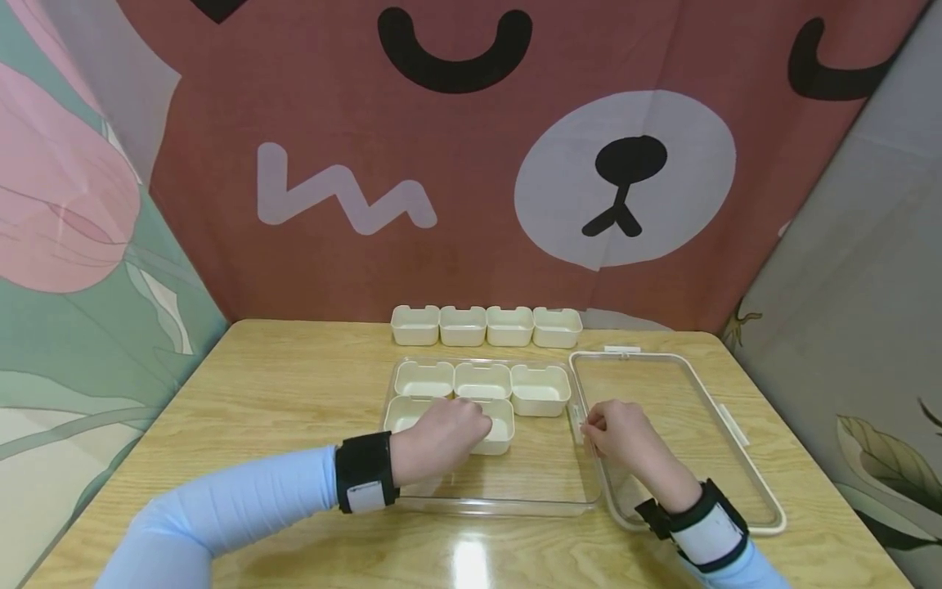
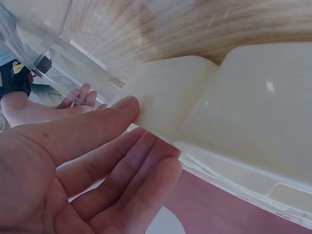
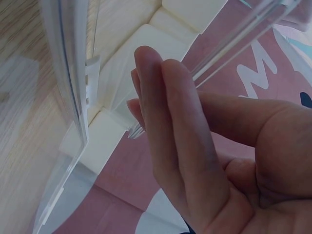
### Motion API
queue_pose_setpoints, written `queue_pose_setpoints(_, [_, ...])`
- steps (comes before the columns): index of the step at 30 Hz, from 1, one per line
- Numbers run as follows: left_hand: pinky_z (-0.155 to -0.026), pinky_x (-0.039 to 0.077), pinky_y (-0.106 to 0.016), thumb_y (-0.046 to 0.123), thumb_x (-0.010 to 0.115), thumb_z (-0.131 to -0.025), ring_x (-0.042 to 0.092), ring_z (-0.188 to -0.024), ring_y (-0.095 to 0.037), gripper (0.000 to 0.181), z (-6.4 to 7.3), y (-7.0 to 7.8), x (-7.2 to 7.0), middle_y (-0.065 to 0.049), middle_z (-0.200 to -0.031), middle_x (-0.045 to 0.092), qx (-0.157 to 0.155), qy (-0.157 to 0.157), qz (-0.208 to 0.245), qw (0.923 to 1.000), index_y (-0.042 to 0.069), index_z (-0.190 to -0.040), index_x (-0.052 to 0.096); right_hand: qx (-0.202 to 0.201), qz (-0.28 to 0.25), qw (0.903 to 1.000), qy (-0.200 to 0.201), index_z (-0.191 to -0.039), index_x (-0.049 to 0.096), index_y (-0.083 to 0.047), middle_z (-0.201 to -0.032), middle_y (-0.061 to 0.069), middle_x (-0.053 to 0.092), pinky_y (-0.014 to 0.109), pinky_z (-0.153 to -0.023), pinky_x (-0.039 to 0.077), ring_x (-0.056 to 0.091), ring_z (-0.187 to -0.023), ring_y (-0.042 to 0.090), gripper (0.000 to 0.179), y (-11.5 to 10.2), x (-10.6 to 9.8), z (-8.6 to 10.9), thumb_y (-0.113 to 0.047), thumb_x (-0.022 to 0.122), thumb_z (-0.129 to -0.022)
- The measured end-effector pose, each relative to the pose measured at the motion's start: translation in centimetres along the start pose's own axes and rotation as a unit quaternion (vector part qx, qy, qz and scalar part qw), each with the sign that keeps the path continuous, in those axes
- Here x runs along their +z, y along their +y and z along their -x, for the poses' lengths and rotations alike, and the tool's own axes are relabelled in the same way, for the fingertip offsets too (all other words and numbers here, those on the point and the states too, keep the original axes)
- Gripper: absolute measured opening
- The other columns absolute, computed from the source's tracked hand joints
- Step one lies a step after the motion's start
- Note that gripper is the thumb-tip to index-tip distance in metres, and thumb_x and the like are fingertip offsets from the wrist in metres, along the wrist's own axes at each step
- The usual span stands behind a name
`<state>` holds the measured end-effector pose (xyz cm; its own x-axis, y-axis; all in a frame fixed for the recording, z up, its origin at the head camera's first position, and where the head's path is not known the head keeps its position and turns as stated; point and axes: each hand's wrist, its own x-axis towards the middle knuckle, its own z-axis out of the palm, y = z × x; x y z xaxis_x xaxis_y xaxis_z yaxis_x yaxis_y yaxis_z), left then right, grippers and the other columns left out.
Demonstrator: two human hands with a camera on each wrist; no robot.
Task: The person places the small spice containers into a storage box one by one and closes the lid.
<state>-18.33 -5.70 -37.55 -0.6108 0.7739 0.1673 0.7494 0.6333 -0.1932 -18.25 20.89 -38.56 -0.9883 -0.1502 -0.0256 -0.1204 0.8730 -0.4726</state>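
My left hand (image 1: 441, 438) pinches a small cream container (image 1: 496, 425) by its wall, with the thumb outside and fingertips at the rim. That container is in the front row of a clear rectangular box (image 1: 508, 509), beside another cream container (image 1: 401, 409). Three more stand behind them in the box: left (image 1: 424, 379), middle (image 1: 482, 380) and right (image 1: 540, 391). My right hand (image 1: 633, 446) is near the box's right edge, fingers together and loosely bent. Nothing shows in its grip in the right wrist view (image 3: 195, 136).
A clear lid (image 1: 765, 499) with a pale frame and side clips lies right of the box. Several cream containers (image 1: 463, 327) line the back of the wooden table (image 1: 294, 393). A printed cloth (image 1: 471, 262) hangs behind.
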Motion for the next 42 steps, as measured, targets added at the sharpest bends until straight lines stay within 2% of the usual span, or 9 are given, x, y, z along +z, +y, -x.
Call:
queue_pose_setpoints(13, [-0.041,0.035,-0.020,-0.006,0.062,-0.071,0.047,-0.054,-0.006,0.020,0.3,0.1,-0.4,0.002,-0.062,0.058,-0.001,0.009,-0.008,0.9999,0.014,-0.068,0.063,0.004,-0.005,1.0000,-0.002,-0.078,0.065,-0.002,-0.062,0.001,0.061,0.025,-0.050,0.043,0.054,-0.054,0.011,0.010,0.0,0.0,0.1,-0.007,0.064,-0.086])
queue_pose_setpoints(17, [-0.042,0.039,-0.021,-0.004,0.063,-0.074,0.052,-0.055,-0.007,0.019,0.4,-0.1,-0.7,0.002,-0.062,0.058,-0.002,0.023,-0.007,0.9997,0.014,-0.068,0.063,0.000,-0.002,1.0000,0.000,-0.077,0.065,-0.002,-0.062,0.001,0.062,0.025,-0.049,0.042,0.054,-0.054,0.010,0.011,-0.1,-0.1,0.1,-0.007,0.064,-0.086])
queue_pose_setpoints(21, [-0.042,0.043,-0.024,0.003,0.070,-0.075,0.057,-0.056,-0.010,0.015,0.7,-0.4,-1.2,0.003,-0.064,0.058,-0.012,0.050,-0.010,0.9986,0.015,-0.070,0.063,-0.003,0.000,1.0000,-0.002,-0.077,0.065,-0.002,-0.062,0.001,0.062,0.025,-0.049,0.042,0.054,-0.054,0.010,0.011,-0.2,-0.1,0.1,-0.007,0.064,-0.086])
queue_pose_setpoints(25, [-0.041,0.040,-0.024,0.001,0.069,-0.075,0.054,-0.055,-0.010,0.018,0.8,-0.8,-1.8,0.005,-0.063,0.056,-0.027,0.081,-0.013,0.9962,0.016,-0.070,0.062,0.000,0.001,1.0000,-0.007,-0.078,0.065,-0.001,-0.062,0.001,0.061,0.025,-0.050,0.043,0.054,-0.054,0.010,0.011,-0.3,-0.3,0.2,-0.008,0.064,-0.087])
queue_pose_setpoints(28, [-0.039,0.039,-0.023,0.000,0.066,-0.076,0.052,-0.055,-0.009,0.018,0.7,-1.3,-2.2,0.004,-0.063,0.054,-0.037,0.108,-0.023,0.9932,0.016,-0.069,0.061,0.004,0.002,0.9999,-0.010,-0.079,0.065,-0.002,-0.062,0.001,0.060,0.026,-0.050,0.042,0.053,-0.054,0.011,0.011,-0.4,-0.4,0.2,-0.008,0.063,-0.088])
queue_pose_setpoints(32, [-0.042,0.044,-0.023,0.006,0.072,-0.076,0.055,-0.059,-0.012,0.010,0.9,-2.0,-2.6,0.002,-0.067,0.056,-0.050,0.148,-0.023,0.9875,0.014,-0.073,0.066,0.008,0.002,0.9999,-0.011,-0.078,0.065,-0.002,-0.061,0.002,0.060,0.026,-0.050,0.042,0.053,-0.054,0.011,0.011,-0.5,-0.5,0.3,-0.008,0.063,-0.088])
queue_pose_setpoints(38, [-0.054,0.051,-0.028,0.005,0.078,-0.071,0.057,-0.070,-0.017,0.013,1.2,-3.4,-2.7,-0.002,-0.074,0.056,-0.077,0.188,0.015,0.9790,0.011,-0.077,0.068,0.009,-0.003,0.9999,-0.012,-0.079,0.065,-0.001,-0.060,0.002,0.059,0.026,-0.049,0.042,0.053,-0.053,0.011,0.011,-0.6,-0.4,0.3,-0.008,0.063,-0.088])
queue_pose_setpoints(42, [-0.061,0.052,-0.026,0.000,0.077,-0.071,0.056,-0.072,-0.018,0.015,1.4,-4.6,-2.7,-0.004,-0.076,0.057,-0.079,0.210,0.039,0.9737,0.008,-0.081,0.069,0.008,-0.004,0.9999,-0.012,-0.079,0.065,-0.001,-0.060,0.002,0.059,0.026,-0.049,0.042,0.052,-0.053,0.011,0.011,-0.5,-0.4,0.3,-0.008,0.063,-0.088])
